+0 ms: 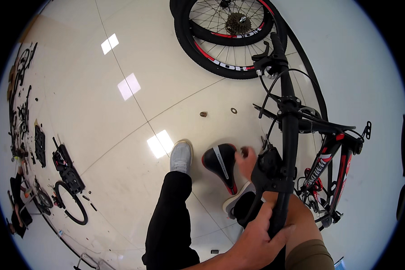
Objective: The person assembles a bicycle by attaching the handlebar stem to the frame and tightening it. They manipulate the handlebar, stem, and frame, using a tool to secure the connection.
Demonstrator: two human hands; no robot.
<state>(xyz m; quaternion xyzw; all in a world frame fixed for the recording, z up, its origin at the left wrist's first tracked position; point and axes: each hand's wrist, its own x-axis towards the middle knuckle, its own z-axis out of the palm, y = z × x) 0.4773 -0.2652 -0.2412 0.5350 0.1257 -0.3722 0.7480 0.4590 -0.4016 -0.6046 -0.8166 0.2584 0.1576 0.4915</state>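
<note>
My left hand point(263, 236) is wrapped round the black grip at the near end of a bicycle handlebar point(289, 135). The bar carries brake levers, cables and a stem, and it joins a black and red bicycle frame point(321, 166). My right forearm passes beneath the bar, partly hidden by it. Beside the wide end of a black bicycle saddle point(220, 163) with red edges, my right hand point(247, 163) has its fingers curled. A small dark patch shows at those fingers, too unclear to name. The saddle lies on the floor by my shoes.
Two wheels point(225, 67) with black tyres and red rims lie overlapped ahead, one with a cassette point(238, 23). A small brownish cylinder point(203, 114) and a ring washer point(233, 110) rest on the tiles. Toolcases point(67, 168) and a loose tyre point(69, 204) are at left.
</note>
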